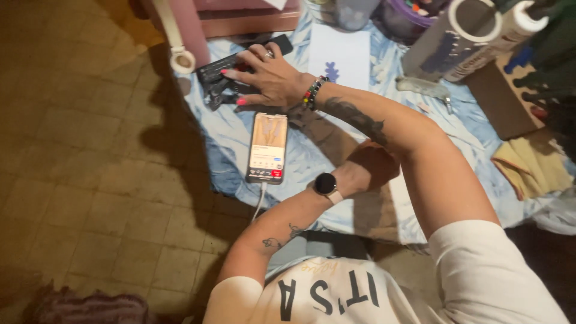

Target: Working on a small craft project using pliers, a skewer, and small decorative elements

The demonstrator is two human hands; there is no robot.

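1. Black plastic under your right hand [267, 75]: you've got it spread, fingers fanned and palm down, on a long black remote-like bar [240, 60] at the far left of the blue patterned cloth [231, 144].
2. That bar's long axis runs on a diagonal, from low left near the table edge up towards the right; one end shows past your fingertips at top right, the other points at the white round fitting [182, 60] by the edge.
3. Your right arm crosses over your left to get there, so the right hand is the only one on the bar.
4. Your left hand [375, 165] sits well back, tucked beneath the right forearm, smartwatch [326, 183] at the wrist. It looks loosely curled, but you can't tell whether it holds anything; the arm hides it.
5. Just below the right hand, a dark crumpled tangle [219, 93] lies beside the bar.
6. Nearer to you, a smartphone [267, 147] lies face up, screen lit, long axis pointing away from you, a white cable [259, 204] hanging off the near edge.
7. Farther right: a white paper sheet [342, 51], rolled tubes [462, 39], a yellow cloth [531, 168].
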